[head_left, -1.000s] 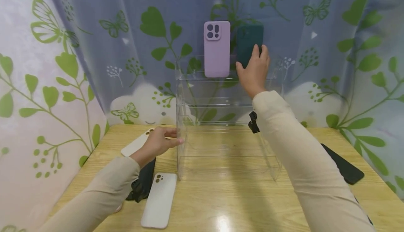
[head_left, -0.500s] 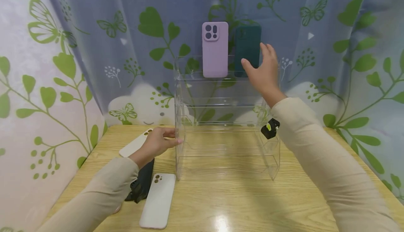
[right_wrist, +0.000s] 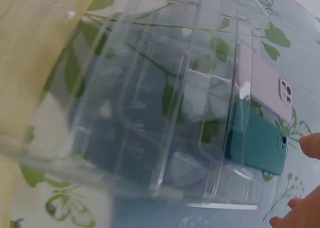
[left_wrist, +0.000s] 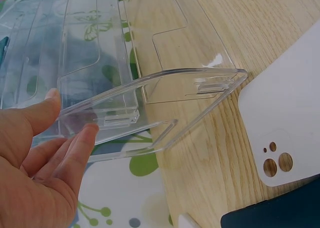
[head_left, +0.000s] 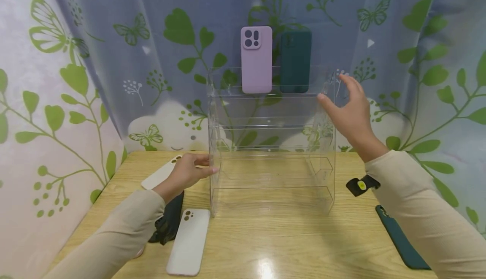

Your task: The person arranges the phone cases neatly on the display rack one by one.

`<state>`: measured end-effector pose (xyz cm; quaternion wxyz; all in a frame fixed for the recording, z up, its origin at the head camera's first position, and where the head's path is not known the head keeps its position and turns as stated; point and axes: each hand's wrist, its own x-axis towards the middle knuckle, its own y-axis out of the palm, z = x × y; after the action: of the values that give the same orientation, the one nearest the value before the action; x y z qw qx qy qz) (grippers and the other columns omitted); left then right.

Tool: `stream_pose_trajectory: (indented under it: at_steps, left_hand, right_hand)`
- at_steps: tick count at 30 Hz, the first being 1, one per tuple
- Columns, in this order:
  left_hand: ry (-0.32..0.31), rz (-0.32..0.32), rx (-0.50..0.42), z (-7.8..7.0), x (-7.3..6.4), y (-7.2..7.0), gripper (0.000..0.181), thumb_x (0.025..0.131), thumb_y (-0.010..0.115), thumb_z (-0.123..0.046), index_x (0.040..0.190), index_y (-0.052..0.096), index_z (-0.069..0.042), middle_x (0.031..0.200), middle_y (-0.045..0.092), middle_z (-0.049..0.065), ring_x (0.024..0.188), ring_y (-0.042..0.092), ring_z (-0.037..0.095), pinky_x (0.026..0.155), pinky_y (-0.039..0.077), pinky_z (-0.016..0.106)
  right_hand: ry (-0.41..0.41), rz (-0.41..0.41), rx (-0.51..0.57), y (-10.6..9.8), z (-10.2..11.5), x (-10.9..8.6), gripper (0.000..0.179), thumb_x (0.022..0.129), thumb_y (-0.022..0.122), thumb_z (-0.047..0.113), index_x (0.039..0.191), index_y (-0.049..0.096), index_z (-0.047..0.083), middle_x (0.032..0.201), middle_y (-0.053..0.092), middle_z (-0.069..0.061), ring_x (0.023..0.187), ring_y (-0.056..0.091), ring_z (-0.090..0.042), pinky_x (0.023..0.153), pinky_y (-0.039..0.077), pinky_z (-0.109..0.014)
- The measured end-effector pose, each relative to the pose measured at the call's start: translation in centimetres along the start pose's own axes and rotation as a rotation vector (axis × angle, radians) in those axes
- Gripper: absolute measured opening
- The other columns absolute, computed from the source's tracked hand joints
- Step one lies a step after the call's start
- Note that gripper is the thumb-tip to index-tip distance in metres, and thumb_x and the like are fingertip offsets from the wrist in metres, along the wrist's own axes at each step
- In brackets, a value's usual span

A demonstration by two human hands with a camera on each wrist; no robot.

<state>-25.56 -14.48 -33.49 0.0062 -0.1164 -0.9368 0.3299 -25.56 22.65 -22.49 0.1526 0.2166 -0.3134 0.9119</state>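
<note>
Near the tabletop's left edge lie a white phone case [head_left: 188, 242], a black case [head_left: 169, 222] and another white case [head_left: 161, 177]. The left hand [head_left: 188, 173] rests straight fingers against the left wall of the clear acrylic rack [head_left: 271, 144], which stands mid-table toward the back edge. On its top tier stand a lilac case [head_left: 256, 59] and a dark green case [head_left: 295, 61]. The right hand [head_left: 351, 112] hovers spread and empty by the rack's upper right corner. Another dark green case [head_left: 400, 239] lies near the right edge.

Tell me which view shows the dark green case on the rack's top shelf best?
The head view: the dark green case stands upright, whole, beside the lilac case. The right wrist view shows it sideways through clear plastic; the left wrist view shows only a sliver at the frame edge.
</note>
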Motion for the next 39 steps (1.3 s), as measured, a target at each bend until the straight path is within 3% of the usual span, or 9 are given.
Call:
stream_pose_trajectory:
  at_steps: [12, 18, 23, 32, 39]
  left_hand:
    - [0.003, -0.002, 0.005, 0.0, 0.0, -0.2, 0.06, 0.09, 0.069, -0.029, 0.14, 0.049, -0.004, 0.131, 0.057, 0.02, 0.122, 0.052, 0.036, 0.093, 0.05, 0.047]
    - [0.001, 0.004, -0.015, -0.1, -0.1, -0.1, 0.059, 0.09, 0.069, -0.029, 0.14, 0.05, -0.004, 0.131, 0.057, 0.021, 0.122, 0.052, 0.037, 0.093, 0.05, 0.048]
    - [0.0, 0.002, -0.013, 0.0, 0.0, 0.0, 0.059, 0.09, 0.069, -0.029, 0.14, 0.05, -0.004, 0.131, 0.057, 0.02, 0.123, 0.051, 0.037, 0.093, 0.049, 0.048]
    - [0.001, 0.003, -0.019, 0.1, 0.0, -0.1, 0.059, 0.09, 0.069, -0.028, 0.139, 0.05, -0.003, 0.131, 0.057, 0.021, 0.123, 0.051, 0.037, 0.093, 0.049, 0.048]
    - [0.004, 0.001, -0.016, 0.0, -0.1, 0.0, 0.058, 0.09, 0.069, -0.027, 0.139, 0.05, -0.003, 0.13, 0.057, 0.021, 0.123, 0.051, 0.037, 0.093, 0.05, 0.048]
  right_hand:
    - [0.116, 0.056, -0.003, -3.9, -6.6, -6.1, 0.078, 0.094, 0.059, 0.039, 0.155, 0.018, 0.016, 0.161, 0.007, -0.01, 0.144, 0.012, -0.041, 0.11, 0.019, -0.063]
    - [0.169, 0.1, -0.088, -5.6, -10.3, -9.4, 0.08, 0.095, 0.058, 0.04, 0.156, 0.014, 0.012, 0.159, 0.003, -0.018, 0.135, 0.018, -0.056, 0.098, 0.025, -0.071]
    - [0.222, 0.127, -0.122, -6.9, -13.8, -11.4, 0.081, 0.096, 0.057, 0.038, 0.156, 0.01, 0.009, 0.158, 0.001, -0.025, 0.134, 0.014, -0.06, 0.097, 0.024, -0.073]
    - [0.292, 0.212, -0.174, -8.8, -20.3, -12.8, 0.085, 0.097, 0.056, 0.038, 0.154, 0.004, 0.001, 0.154, -0.004, -0.034, 0.135, 0.002, -0.061, 0.093, 0.018, -0.078]
    - [0.336, 0.394, -0.269, -9.9, -24.4, -12.2, 0.089, 0.097, 0.053, 0.043, 0.151, 0.002, -0.006, 0.148, 0.005, -0.042, 0.125, 0.015, -0.066, 0.084, 0.029, -0.073]
